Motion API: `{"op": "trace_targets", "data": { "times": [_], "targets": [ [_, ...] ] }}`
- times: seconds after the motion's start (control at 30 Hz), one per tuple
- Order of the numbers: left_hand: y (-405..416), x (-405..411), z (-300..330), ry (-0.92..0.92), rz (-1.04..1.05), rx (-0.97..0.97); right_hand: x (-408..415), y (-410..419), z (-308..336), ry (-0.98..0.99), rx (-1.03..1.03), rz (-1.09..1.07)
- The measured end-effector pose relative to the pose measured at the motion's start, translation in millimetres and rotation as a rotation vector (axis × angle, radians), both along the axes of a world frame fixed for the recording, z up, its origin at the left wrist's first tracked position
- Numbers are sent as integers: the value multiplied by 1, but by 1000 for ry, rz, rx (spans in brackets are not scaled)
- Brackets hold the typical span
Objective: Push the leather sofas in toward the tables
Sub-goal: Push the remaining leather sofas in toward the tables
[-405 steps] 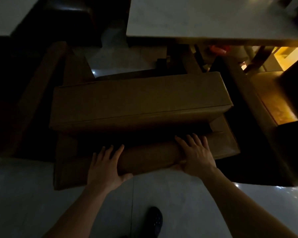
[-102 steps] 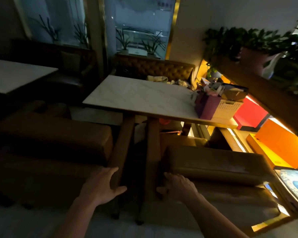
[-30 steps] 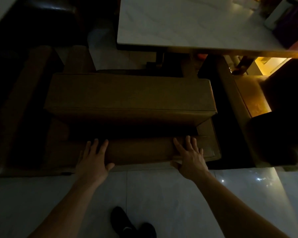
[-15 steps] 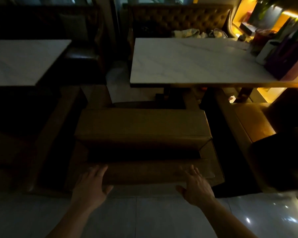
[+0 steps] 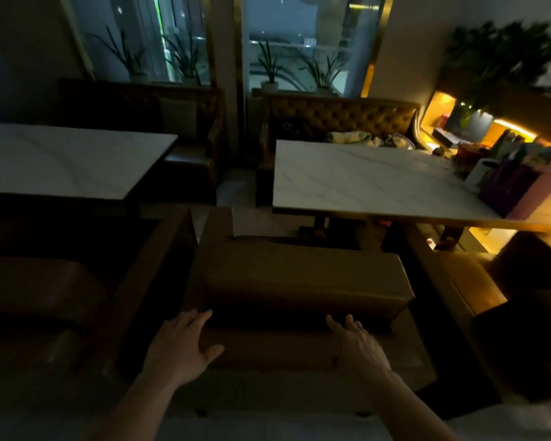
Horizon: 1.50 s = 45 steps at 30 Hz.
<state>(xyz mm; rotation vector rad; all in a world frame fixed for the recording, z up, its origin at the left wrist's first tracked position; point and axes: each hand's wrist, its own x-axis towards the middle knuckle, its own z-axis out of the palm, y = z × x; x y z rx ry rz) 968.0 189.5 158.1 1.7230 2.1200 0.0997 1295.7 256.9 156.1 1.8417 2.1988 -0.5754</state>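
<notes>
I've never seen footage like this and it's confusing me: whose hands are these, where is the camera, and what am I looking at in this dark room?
There is no machine here. A person wears a wide-angle camera on the head, looking forward and down, so you see their own arms. The left hand and the right hand are open, fingers spread, at the back of a brown leather sofa; neither holds anything. The sofa faces a white marble table. Bags and a white container stand at the table's right end. A second table stands to the left, with tufted benches and potted plants behind by the windows.
</notes>
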Motion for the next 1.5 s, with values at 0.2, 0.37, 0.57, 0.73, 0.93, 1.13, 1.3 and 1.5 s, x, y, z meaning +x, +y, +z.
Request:
{"op": "trace_targets", "data": {
  "times": [0.2, 0.37, 0.57, 0.73, 0.93, 1.13, 1.3, 1.5],
  "targets": [
    [-54, -124, 21, -23, 33, 65, -143, -42, 33, 27, 53, 83],
    [-110, -243, 28, -14, 95, 105, -273, -79, 37, 85, 54, 152],
    [-184, -364, 17, -26, 267, 101, -418, -116, 20, 82, -3, 299],
    [-227, -439, -7, -69, 414, 110, -536, -130, 7, 29, -48, 460],
    [-257, -534, -36, -51, 534, 85, -674, -141, -24, 8, -105, 591],
    [-259, -640, -48, 8, 602, 40, -799, -138, -53, 33, -184, 632],
    [-243, -721, -57, 30, 570, -28, -861, -129, -69, 28, -236, 549],
    [-210, -797, -83, -29, 434, -38, -892, -110, -96, -86, -243, 286]
  ]
}}
